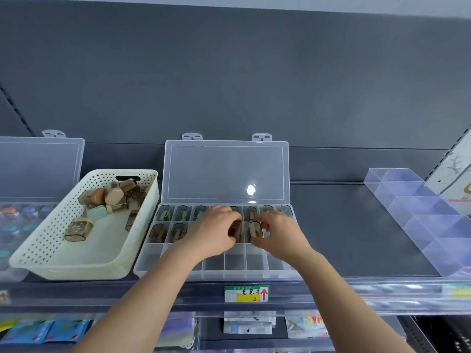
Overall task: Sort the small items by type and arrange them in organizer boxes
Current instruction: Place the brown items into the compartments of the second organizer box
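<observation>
A clear organizer box [224, 266] with its lid [225, 171] propped open sits on the grey shelf. Its back row of compartments and part of the middle row hold small dark translucent sharpeners [163, 214]. My left hand [214, 231] grips a brown sharpener [235, 230] over the middle row. My right hand [277, 235] pinches a paler sharpener [256, 229] right beside it. Left of the box, a cream perforated basket [51, 253] holds several loose sharpeners [76, 229] in brown, beige and green.
Another clear box [38, 169] with coloured items stands at the far left. A clear divided tray [420, 220] lies at the right, next to a white carton [456, 171]. A green and yellow price tag [246, 293] hangs on the shelf edge. Packets fill the shelf below.
</observation>
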A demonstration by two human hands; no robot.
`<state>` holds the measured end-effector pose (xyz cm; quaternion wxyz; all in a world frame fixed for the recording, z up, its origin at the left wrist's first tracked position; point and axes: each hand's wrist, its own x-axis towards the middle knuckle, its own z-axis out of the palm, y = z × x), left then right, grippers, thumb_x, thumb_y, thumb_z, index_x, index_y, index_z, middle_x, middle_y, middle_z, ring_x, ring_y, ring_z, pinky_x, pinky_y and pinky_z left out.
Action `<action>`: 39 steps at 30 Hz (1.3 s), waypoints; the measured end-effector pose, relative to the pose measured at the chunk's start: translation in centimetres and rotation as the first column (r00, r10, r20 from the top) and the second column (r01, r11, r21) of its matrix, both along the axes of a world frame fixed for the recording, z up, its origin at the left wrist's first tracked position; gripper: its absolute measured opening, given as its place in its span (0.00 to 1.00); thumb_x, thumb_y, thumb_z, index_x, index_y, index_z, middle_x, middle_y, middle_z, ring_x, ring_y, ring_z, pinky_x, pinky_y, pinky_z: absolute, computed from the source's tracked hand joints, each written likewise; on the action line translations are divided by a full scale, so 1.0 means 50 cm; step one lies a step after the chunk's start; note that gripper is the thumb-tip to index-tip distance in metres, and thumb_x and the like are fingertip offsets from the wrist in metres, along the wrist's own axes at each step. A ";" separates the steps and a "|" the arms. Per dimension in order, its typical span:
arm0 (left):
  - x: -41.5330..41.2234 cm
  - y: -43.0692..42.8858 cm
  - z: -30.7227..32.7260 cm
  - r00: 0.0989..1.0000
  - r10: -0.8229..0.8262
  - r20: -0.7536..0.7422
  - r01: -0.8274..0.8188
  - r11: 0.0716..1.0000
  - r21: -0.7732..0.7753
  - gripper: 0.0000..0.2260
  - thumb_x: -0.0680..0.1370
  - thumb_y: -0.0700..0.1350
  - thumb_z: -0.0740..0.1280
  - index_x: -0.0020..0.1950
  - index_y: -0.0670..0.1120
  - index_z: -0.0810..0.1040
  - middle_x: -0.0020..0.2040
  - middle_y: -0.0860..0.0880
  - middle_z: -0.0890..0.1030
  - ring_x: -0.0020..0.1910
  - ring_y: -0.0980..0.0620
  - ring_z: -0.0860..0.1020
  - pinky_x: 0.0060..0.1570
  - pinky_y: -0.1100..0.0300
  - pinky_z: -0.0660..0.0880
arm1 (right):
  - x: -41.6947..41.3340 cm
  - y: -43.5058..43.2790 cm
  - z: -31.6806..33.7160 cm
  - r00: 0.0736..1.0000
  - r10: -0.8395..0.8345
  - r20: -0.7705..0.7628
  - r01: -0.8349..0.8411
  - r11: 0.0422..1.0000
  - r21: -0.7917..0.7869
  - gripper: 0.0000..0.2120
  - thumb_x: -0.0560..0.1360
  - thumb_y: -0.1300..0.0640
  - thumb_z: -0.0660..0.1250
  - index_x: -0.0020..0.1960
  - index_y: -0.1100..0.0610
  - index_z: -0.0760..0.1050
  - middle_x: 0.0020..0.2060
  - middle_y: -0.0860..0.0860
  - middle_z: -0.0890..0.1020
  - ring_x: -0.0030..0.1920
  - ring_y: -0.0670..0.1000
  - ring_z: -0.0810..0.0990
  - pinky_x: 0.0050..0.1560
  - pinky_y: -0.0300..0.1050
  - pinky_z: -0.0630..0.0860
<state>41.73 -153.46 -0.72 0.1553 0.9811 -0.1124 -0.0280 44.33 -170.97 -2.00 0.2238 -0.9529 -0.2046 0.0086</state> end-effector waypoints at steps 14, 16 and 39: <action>0.011 -0.002 -0.008 0.995 0.043 -0.087 -0.037 0.997 0.070 0.20 0.78 0.52 0.66 0.69 0.51 0.72 0.61 0.50 0.72 0.63 0.50 0.67 0.61 0.54 0.68 | 0.023 0.001 -0.004 0.999 0.000 -0.045 -0.003 0.998 -0.063 0.19 0.72 0.46 0.69 0.61 0.49 0.77 0.54 0.49 0.78 0.52 0.50 0.77 0.52 0.43 0.76; 0.011 -0.002 -0.009 0.995 0.050 -0.086 -0.044 0.996 0.072 0.21 0.78 0.52 0.66 0.70 0.51 0.72 0.61 0.50 0.72 0.63 0.50 0.67 0.62 0.54 0.68 | 0.024 0.003 -0.004 0.999 0.006 -0.045 -0.009 0.998 -0.064 0.18 0.73 0.47 0.69 0.61 0.48 0.77 0.54 0.50 0.78 0.52 0.50 0.78 0.53 0.44 0.78; -0.094 0.260 0.053 0.882 0.419 0.218 -0.455 0.876 0.158 0.14 0.78 0.45 0.63 0.63 0.50 0.77 0.57 0.50 0.76 0.58 0.50 0.72 0.53 0.55 0.71 | 0.010 0.288 0.055 0.911 0.389 0.140 -0.395 0.918 0.018 0.17 0.74 0.49 0.67 0.62 0.52 0.77 0.54 0.52 0.79 0.55 0.54 0.77 0.54 0.47 0.75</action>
